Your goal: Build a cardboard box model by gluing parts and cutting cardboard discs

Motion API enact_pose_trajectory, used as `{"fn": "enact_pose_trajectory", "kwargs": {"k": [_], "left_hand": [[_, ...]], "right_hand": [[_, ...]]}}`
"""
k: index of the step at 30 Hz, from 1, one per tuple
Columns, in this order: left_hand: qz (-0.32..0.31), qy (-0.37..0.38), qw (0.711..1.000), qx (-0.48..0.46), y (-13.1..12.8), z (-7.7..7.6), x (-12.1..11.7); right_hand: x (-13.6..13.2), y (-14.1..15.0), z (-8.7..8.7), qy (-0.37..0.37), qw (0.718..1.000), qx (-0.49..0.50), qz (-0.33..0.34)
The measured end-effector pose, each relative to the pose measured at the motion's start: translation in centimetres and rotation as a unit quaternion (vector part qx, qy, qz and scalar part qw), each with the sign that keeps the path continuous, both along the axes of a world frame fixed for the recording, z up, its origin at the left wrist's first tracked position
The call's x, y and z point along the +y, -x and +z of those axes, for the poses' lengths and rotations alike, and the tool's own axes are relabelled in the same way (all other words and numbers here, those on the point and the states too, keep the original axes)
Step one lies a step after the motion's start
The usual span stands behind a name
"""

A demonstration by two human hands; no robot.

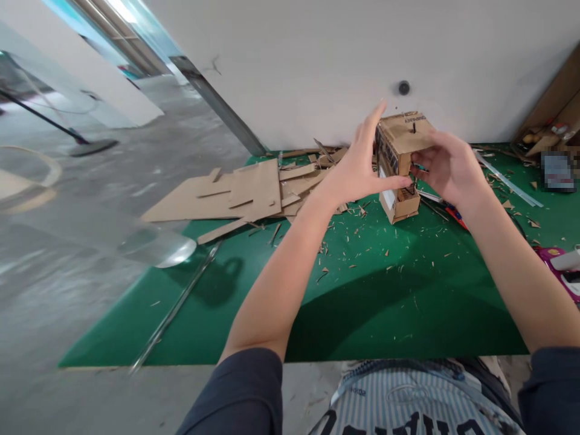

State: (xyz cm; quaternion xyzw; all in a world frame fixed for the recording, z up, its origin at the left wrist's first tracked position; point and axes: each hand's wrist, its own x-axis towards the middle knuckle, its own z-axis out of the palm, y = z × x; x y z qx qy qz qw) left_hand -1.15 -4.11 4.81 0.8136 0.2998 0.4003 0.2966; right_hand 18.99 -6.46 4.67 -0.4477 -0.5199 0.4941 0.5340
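Note:
A small cardboard box model (399,144) stands upright on the green table, with printed sides, an opening in its near face and a thin black rod poking through its top. My left hand (352,172) is at its left side, fingers stretched upward and apart, the thumb reaching across to the opening. My right hand (453,166) grips the model's right upper edge with curled fingers; some fingertips are at the opening. Dark small parts inside are partly hidden by my fingers. Just right of the base lie scissors (455,216) with red-and-black handles, partly covered by my right arm.
Flat cardboard pieces (254,190) and scraps are heaped at the left back. A clear rod (181,302) and a transparent rounded plastic piece (176,251) are at the left. To the right are a clear strip (510,179) and a magenta object (555,260). A white wall (317,72) rises behind.

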Motion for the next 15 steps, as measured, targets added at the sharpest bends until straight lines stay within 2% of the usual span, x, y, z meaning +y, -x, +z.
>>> {"fn": "enact_pose_trajectory", "kwargs": {"k": [2, 4, 8, 12, 15], "left_hand": [[0.008, -0.021, 1.0, 0.002, 0.3, 0.4, 0.0], [0.033, -0.06, 0.998, 0.016, 0.5, 1.3, 0.1], [0.102, -0.155, 0.98, 0.069, -0.4, 4.5, 0.5], [0.072, -0.191, 0.945, 0.255, -2.3, 7.3, 0.9], [0.07, -0.194, 0.935, 0.29, -3.3, 8.1, 0.8]], "right_hand": [[0.5, 0.1, -0.5, -0.038, 0.996, -0.075, -0.025], [0.8, 0.2, -0.9, -0.055, 0.993, -0.095, -0.038], [0.9, 0.4, -1.4, -0.05, 0.998, -0.018, -0.02], [0.8, 0.6, -1.5, -0.054, 0.996, 0.07, 0.004], [0.8, 0.7, -1.4, -0.039, 0.995, 0.094, 0.004]]}}
